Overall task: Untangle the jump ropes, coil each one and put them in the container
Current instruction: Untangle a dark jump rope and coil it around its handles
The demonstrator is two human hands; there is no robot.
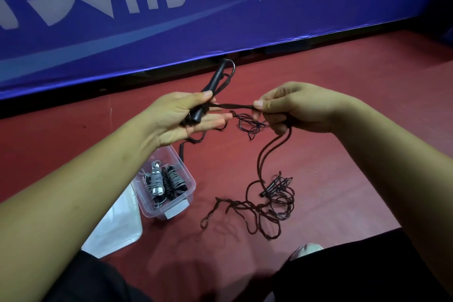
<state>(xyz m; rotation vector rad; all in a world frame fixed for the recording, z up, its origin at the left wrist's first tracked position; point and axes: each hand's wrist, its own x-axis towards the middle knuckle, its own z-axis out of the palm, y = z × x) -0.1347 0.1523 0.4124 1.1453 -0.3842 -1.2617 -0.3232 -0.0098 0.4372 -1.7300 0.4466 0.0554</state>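
While taut, rope [232, 106] clear of container [193, 182] rim.

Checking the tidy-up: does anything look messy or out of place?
Yes: a dark rope lies in a tangled heap on the floor, right of the container, round a loose handle. Ropes inside the container are coiled.

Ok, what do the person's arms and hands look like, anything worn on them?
Nothing worn shows. The left hand and right hand are bare, no gloves, rings or watch visible. The left forearm and right forearm are bare too, no sleeves in view.
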